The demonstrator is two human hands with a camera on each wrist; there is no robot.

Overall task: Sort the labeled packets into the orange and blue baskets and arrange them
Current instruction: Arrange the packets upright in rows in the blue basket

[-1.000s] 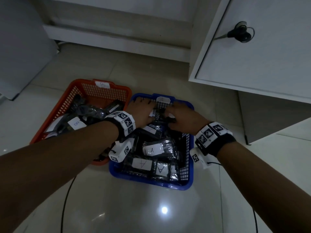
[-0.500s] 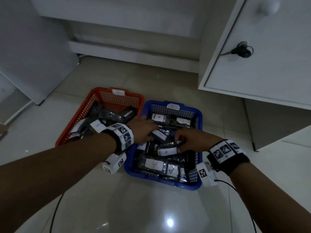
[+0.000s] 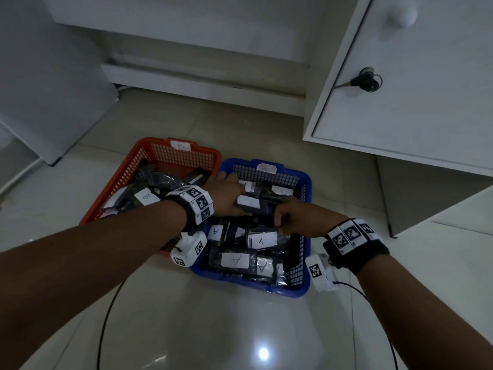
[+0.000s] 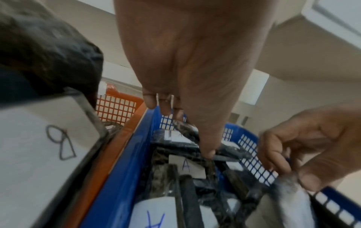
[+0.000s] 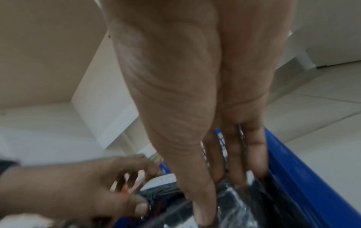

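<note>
An orange basket (image 3: 125,180) marked B and a blue basket (image 3: 306,182) marked A stand side by side on the floor, both full of dark packets with white labels. My left hand (image 3: 234,201) reaches over the blue basket's far left part and pinches a dark A packet (image 3: 249,202) between thumb and fingers (image 4: 208,152). My right hand (image 3: 280,225) is at the basket's middle and pinches the top of another packet (image 4: 291,189); in the right wrist view its fingers (image 5: 237,174) press into the crinkled plastic (image 5: 230,205). A B packet (image 3: 146,196) lies in the orange basket.
A white cabinet door (image 3: 416,84) with a key in its lock overhangs at the right, and a white board (image 3: 50,84) leans at the left. Low white skirting (image 3: 202,84) runs behind the baskets. Glossy floor tiles (image 3: 213,329) spread in front, crossed by black cables (image 3: 106,321).
Both hands drew back from the blue basket's far wall toward its middle. The right hand has moved nearer and now pinches a packet. The head view has tilted upward.
</note>
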